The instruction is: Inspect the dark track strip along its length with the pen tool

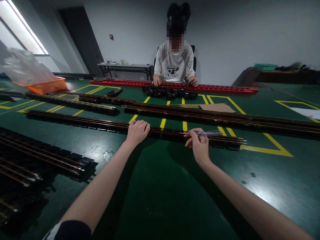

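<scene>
A long black rail (75, 120) with copper-coloured rods along it lies across the table in front of me. My left hand (137, 132) is closed over its middle part, fingers curled on the far side. To the right, my right hand (200, 146) grips a screwdriver (210, 133) with a clear, purplish handle. Its thin shaft points left, just above the same rail. Whether the tip touches the rail I cannot tell. Bare rod ends stick out at the rail's right end.
More black rails (225, 120) lie beyond, and others (50, 151) are stacked at near left. A person (175, 63) sits opposite, hands at a red slotted frame (220, 88) behind a heap of black parts (170, 93). Also there: cardboard (217, 107), a phone (115, 92), an orange bin (47, 86).
</scene>
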{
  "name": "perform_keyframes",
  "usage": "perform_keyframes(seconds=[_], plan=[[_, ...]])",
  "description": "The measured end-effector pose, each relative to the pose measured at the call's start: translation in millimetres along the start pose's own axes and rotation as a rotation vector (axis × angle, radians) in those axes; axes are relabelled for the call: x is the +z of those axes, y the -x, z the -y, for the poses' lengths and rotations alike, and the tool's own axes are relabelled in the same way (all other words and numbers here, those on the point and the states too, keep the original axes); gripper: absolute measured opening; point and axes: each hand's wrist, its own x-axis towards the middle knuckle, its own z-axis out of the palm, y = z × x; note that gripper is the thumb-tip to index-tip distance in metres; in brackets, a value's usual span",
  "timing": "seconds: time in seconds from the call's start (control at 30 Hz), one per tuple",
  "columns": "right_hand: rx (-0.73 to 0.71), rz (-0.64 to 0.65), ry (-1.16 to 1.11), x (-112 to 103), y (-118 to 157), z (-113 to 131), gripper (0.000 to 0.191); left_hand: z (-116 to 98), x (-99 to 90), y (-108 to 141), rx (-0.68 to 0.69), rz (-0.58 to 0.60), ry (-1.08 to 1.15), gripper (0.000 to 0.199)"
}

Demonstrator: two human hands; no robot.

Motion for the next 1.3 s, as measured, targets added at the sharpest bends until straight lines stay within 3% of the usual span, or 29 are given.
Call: perform_keyframes(seconds=[0.23, 0.47, 1.0, 1.3], plan=[[0.013, 0.003, -0.005, -0.6, -0.6, -0.8, 0.023, -3.1, -1.5, 1.2, 0.043, -0.004, 0.034, 0.043], [0.01, 0.0, -0.009, 0.2, -0.4, -0.7, 0.02, -11.7, -1.7, 0.6, 0.222, 0.052, 0.068, 0.043], [0.012, 0.003, 0.011, -0.3, 0.4, 1.6, 0.021, -19.0, -2.3, -2.9, 0.105, 0.044, 0.075, 0.048], [0.021, -0.025, 0.019, 1.6, 1.9, 5.0, 0.018, -11.8, -1.2, -2.2, 0.056, 0.033, 0.063, 0.05]])
